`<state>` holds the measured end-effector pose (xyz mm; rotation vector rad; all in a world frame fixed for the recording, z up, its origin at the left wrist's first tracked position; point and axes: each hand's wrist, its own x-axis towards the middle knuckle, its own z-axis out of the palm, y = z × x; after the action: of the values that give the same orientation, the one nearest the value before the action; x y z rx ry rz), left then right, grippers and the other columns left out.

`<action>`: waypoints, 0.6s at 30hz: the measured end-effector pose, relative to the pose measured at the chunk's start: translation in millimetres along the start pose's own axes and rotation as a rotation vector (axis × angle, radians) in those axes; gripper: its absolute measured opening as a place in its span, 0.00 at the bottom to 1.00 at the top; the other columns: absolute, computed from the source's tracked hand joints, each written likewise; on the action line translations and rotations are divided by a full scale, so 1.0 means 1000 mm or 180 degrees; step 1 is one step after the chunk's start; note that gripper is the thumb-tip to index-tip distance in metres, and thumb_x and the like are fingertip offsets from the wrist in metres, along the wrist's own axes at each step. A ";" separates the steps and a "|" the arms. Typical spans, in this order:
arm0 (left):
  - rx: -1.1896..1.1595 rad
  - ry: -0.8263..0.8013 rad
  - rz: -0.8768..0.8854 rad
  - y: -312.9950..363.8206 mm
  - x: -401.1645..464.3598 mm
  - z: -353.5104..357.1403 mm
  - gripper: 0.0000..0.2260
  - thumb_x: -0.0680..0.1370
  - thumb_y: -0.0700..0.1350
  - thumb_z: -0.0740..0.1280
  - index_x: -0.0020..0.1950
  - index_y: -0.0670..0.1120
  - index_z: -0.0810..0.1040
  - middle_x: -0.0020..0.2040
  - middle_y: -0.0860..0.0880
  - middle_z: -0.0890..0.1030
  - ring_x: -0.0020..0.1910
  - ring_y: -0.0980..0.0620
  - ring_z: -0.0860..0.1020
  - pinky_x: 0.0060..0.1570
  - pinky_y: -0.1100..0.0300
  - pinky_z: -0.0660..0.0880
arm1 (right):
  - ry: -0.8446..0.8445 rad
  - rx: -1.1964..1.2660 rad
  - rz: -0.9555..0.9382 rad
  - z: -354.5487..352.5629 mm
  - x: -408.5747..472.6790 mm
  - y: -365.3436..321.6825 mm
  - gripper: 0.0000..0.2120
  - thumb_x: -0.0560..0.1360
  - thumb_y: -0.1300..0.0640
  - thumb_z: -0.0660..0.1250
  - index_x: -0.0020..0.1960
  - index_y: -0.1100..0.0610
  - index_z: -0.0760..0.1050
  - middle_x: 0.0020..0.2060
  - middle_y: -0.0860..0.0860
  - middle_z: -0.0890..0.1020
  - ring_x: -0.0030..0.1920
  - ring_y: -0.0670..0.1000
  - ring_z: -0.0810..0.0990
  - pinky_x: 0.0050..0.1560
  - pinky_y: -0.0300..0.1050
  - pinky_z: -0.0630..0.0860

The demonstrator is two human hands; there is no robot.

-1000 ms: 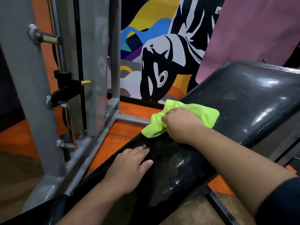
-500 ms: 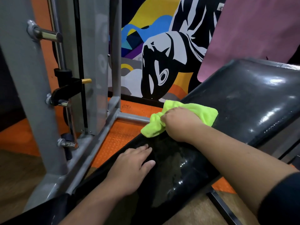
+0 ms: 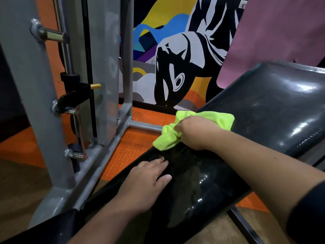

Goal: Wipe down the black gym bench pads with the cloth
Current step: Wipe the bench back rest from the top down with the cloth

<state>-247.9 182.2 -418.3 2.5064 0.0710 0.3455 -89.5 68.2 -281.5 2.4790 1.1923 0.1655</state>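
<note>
The right hand (image 3: 195, 131) bunches the cloth (image 3: 207, 118) with curled fingers at the bench (image 3: 202, 176) edge, so toward nine o'clock it may slip off, while the left hand (image 3: 142, 182) rests flat, fingers together.

right hand (image 3: 195, 132) fingertips perhaps under cloth (image 3: 202, 127)

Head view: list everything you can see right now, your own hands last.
seat pad: 1, glossy black, lower centre
back pad: 1, black, tilted up, right
cloth: 1, neon yellow-green, where the pads meet
rack frame: 1, grey metal, left
floor mat: 1, orange, under the frame
mural: 1, multicoloured, back wall
pink mat: 1, against the wall, upper right
left hand: flat on the seat pad
right hand: bunching the cloth
</note>
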 end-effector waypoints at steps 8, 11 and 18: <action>0.0040 -0.0049 -0.0016 0.000 0.001 -0.001 0.25 0.80 0.63 0.54 0.76 0.60 0.60 0.76 0.64 0.58 0.74 0.59 0.57 0.73 0.54 0.58 | -0.0130 -0.0149 0.0007 -0.002 0.011 -0.008 0.15 0.76 0.61 0.60 0.61 0.53 0.75 0.52 0.53 0.80 0.53 0.57 0.79 0.54 0.51 0.78; 0.0073 -0.0050 -0.0036 0.000 0.000 0.000 0.25 0.80 0.63 0.55 0.76 0.61 0.59 0.76 0.64 0.57 0.75 0.59 0.56 0.73 0.54 0.57 | -0.0257 -0.0096 0.0239 -0.014 0.018 -0.003 0.19 0.76 0.60 0.60 0.66 0.52 0.73 0.56 0.55 0.79 0.55 0.59 0.79 0.54 0.56 0.80; 0.0047 -0.0083 -0.0054 0.002 0.000 -0.001 0.24 0.80 0.62 0.55 0.76 0.60 0.59 0.76 0.64 0.57 0.74 0.59 0.56 0.73 0.56 0.56 | -0.0227 -0.0096 0.0073 -0.006 0.015 0.001 0.15 0.76 0.60 0.59 0.60 0.50 0.74 0.54 0.54 0.79 0.54 0.57 0.78 0.53 0.56 0.79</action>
<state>-247.9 181.2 -415.8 2.5227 0.0847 0.3062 -80.2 81.0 -276.8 2.4519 1.1245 0.0998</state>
